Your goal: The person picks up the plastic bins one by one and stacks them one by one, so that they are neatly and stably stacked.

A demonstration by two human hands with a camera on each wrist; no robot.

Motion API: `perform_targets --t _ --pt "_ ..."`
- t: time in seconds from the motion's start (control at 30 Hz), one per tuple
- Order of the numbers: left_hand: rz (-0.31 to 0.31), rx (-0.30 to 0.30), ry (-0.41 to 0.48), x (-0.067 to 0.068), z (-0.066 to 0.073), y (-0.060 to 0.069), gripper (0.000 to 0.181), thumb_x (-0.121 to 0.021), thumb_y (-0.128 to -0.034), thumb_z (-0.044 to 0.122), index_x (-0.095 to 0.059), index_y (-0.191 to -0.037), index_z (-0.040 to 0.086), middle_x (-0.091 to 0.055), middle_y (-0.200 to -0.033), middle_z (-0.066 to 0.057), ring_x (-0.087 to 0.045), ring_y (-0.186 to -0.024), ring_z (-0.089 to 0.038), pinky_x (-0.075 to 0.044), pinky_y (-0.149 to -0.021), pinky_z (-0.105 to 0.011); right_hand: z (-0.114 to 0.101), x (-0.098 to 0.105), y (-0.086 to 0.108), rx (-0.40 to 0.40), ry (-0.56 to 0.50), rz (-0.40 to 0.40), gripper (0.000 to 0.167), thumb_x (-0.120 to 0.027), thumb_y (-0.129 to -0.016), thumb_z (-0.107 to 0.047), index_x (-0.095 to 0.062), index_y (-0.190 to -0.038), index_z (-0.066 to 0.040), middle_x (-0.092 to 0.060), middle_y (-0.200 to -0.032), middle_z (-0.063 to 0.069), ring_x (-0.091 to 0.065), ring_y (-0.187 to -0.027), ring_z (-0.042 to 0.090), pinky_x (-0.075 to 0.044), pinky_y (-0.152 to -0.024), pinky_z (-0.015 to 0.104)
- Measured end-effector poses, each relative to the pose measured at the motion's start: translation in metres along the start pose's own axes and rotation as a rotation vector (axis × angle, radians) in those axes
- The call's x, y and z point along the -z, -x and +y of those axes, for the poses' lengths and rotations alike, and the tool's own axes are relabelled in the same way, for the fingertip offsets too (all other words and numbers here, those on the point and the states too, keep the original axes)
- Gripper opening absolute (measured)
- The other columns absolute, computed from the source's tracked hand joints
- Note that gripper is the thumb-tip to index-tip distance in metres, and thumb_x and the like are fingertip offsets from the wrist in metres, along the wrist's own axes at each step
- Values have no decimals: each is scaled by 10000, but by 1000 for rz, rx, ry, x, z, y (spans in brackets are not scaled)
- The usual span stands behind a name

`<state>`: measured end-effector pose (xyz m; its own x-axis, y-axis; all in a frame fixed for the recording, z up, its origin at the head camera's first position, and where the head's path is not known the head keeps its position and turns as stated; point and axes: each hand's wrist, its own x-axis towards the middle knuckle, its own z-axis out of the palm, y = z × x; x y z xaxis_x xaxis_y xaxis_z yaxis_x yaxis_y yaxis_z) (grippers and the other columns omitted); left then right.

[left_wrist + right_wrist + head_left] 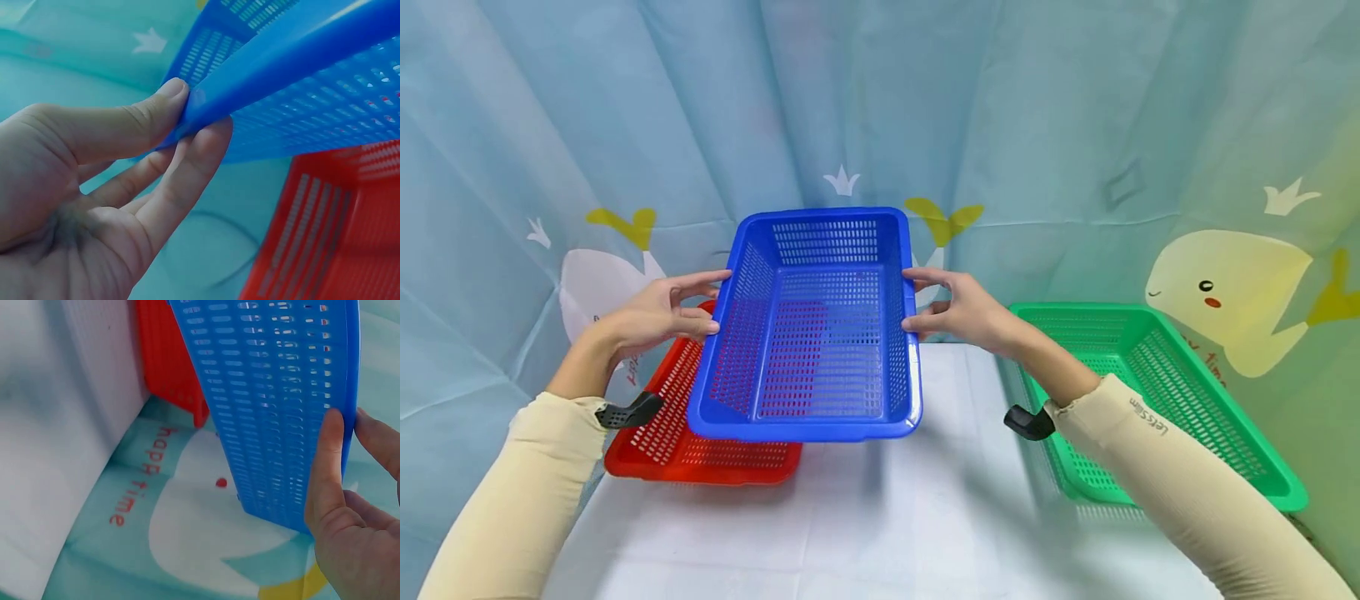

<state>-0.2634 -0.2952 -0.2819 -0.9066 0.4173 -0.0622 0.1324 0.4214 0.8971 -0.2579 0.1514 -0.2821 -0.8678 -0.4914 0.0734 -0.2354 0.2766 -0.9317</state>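
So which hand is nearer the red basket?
Left. The left hand is close by the red basket; the right hand is farther off, at the right edge of the blue basket.

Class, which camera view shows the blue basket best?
The head view, where the blue basket shows its inside and nearly all its rim. Left wrist shows some rim and mesh; right wrist, part of its outside.

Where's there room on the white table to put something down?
The white table looks bare between the red basket and green basket, and toward the picture's bottom. It's crowded on the left: the left hand and right hand hold the blue basket up, partly hiding the red one.
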Motion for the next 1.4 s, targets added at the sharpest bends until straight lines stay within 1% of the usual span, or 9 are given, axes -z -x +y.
perform_targets --t 0.1,0.4,0.57,0.7,0.77,0.9,1.0,1.2,1.4 --pt "1 11 -16 10 -4 7 844 -767 -937 121 -295 -1635 173 -405 -1508 -209 -697 -1068 -220 -605 -884 -356 0 -11 -7 15 -30 -5 770 -781 -900 -1 -387 -1561 -15 -468 -1374 200 -747 -897 280 -620 -846 427" --pt "-4 -16 -84 42 -18 31 808 -712 -965 76 -265 -1637 121 -390 -1500 -213 -705 -1044 -213 -615 -849 -361 2 -48 -31 64 -112 -13 761 -765 -900 31 -378 -1554 13 -481 -1334 201 -749 -857 286 -622 -839 416" --pt "30 26 -138 57 -25 45 795 -717 -959 86 -294 -1629 153 -386 -1512 -185 -695 -1049 -189 -615 -845 -364 1 -69 -43 89 -114 -12 776 -777 -895 14 -379 -1560 5 -493 -1316 169 -756 -840 310 -619 -849 400" --pt "39 20 -181 67 -31 53 790 -711 -964 89 -287 -1629 134 -394 -1493 -200 -702 -1035 -191 -619 -835 -383 1 -84 -51 98 -110 -17 783 -782 -898 -5 -374 -1565 -1 -499 -1326 167 -761 -827 303 -613 -869 384" --pt "35 19 -194 71 -34 57 792 -703 -972 99 -270 -1634 126 -392 -1489 -199 -702 -1037 -186 -616 -847 -421 1 -91 -55 100 -121 -24 787 -781 -898 -3 -366 -1567 3 -502 -1334 179 -763 -826 299 -613 -868 388" --pt "28 42 -205 78 -42 63 797 -701 -975 118 -257 -1637 130 -390 -1490 -161 -690 -1058 -162 -584 -891 -562 0 -103 -59 85 -160 -35 793 -779 -896 11 -360 -1569 1 -510 -1339 184 -765 -829 296 -610 -878 383" --pt "28 52 -203 82 -46 67 793 -691 -979 113 -252 -1640 137 -386 -1482 -139 -674 -1072 -146 -559 -905 -619 0 -109 -62 69 -192 -40 792 -778 -894 18 -364 -1569 -4 -526 -1321 201 -764 -820 297 -608 -881 372" --pt "4 63 -174 92 -52 71 769 -656 -986 80 -259 -1641 156 -398 -1444 -103 -652 -1089 -155 -580 -870 -534 2 -118 -68 46 -208 -47 799 -790 -895 -12 -366 -1572 -18 -553 -1317 226 -765 -814 290 -600 -901 361" --pt "-8 89 -145 98 -64 75 759 -649 -978 38 -276 -1632 134 -398 -1397 -82 -660 -1070 -215 -598 -836 -479 6 -130 -72 13 -209 -56 787 -791 -906 -55 -377 -1576 -58 -582 -1279 188 -769 -847 282 -575 -957 362"
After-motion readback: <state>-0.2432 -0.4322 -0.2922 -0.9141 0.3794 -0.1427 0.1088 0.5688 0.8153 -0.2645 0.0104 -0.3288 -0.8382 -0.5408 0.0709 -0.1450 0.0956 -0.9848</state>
